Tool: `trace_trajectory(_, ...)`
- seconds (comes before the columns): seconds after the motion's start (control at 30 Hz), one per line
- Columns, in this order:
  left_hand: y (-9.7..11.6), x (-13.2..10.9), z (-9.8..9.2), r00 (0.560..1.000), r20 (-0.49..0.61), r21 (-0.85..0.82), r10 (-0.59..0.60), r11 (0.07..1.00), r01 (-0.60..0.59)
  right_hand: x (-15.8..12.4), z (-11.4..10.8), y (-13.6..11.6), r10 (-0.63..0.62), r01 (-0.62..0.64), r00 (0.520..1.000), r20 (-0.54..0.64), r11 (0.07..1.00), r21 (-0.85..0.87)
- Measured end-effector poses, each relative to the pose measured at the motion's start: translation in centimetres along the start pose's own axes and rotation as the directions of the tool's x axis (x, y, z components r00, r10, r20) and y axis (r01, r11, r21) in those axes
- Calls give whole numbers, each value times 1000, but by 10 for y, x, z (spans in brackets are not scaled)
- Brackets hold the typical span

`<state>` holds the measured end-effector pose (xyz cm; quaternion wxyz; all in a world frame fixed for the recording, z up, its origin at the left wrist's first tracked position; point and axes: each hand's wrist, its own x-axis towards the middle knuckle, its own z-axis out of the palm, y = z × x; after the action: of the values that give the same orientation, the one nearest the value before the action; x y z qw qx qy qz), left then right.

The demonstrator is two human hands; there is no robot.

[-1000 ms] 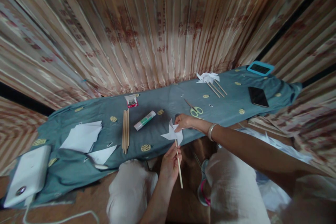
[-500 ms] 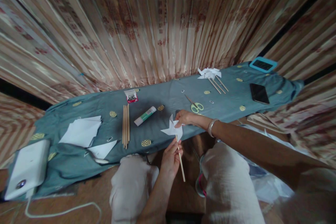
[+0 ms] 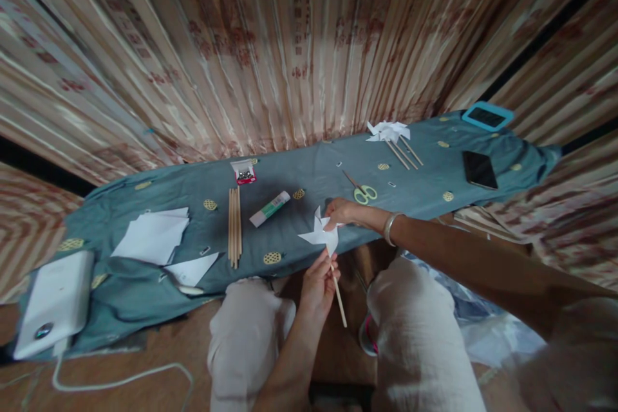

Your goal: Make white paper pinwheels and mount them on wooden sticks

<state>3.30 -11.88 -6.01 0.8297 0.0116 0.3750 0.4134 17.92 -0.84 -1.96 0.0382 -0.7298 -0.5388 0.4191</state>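
Note:
A white paper pinwheel (image 3: 319, 235) sits at the top of a thin wooden stick (image 3: 340, 302), low over the near edge of the cloth-covered table. My left hand (image 3: 318, 280) is closed round the stick just under the paper. From the right, my right hand (image 3: 340, 211) pinches the middle of the pinwheel, thumb on its front. Yellow-green scissors (image 3: 365, 194) lie just beyond my right hand. Left of the pinwheel are a glue stick (image 3: 269, 208), a row of wooden sticks (image 3: 234, 228) and a small open red box (image 3: 245, 174) of metal pins.
White paper sheets (image 3: 152, 236) and a folded paper piece (image 3: 194, 268) lie on the left of the teal cloth (image 3: 313, 167), beside a white device (image 3: 55, 302) with a cable. Finished pinwheels (image 3: 389, 132), a phone (image 3: 479, 170) and a blue-framed device (image 3: 487, 116) are at the right.
The view has shifted slightly, so the table items appear a little higher and farther right. Both hands keep their hold on the pinwheel and stick.

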Motion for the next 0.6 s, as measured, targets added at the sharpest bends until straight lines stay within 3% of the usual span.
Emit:
trace_trajectory(0.5,1,1,0,1000,-3,71,31,997,-31,-20,-11,-11,-11,11,1000,19,1000,21)
trace_trajectory(0.6,0,-4,2,997,-69,89,44,995,-38,-21,-14,-15,11,-10,998,69,1000,-24)
